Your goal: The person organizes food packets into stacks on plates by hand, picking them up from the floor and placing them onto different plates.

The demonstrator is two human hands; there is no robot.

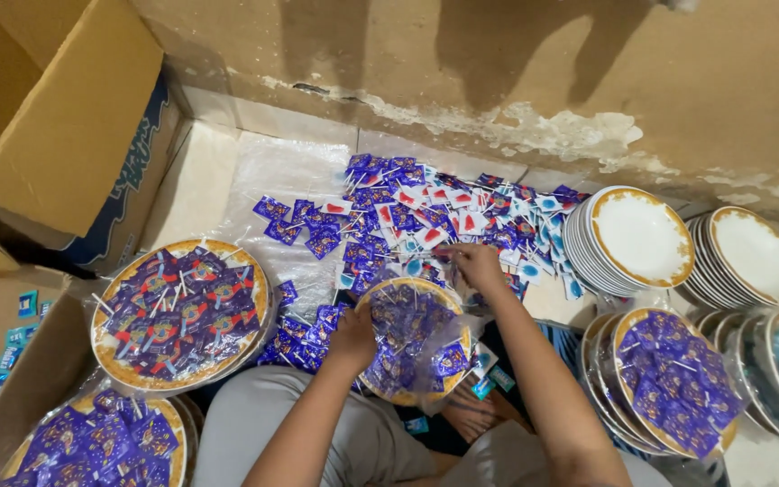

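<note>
Left hand [353, 338] clamped on rim of plate [412, 341], propped over lap, heaped with purple lollipop packets in clear wrap. Right hand [478, 264] fingers pinched together on packet at near edge of floor pile [426, 212]. Judgement: packets light, slick, loose; plate rigid, breakable, best held at rim.

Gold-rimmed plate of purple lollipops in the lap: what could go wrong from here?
1. The gold-rimmed plate heaped with purple-wrapped lollipops rests on the lap, steadied only by the left hand; it could tip and spill.
2. The right hand reaches into the loose pile of wrapped lollipops beside the stack of empty white plates; an elbow might knock it.
</note>
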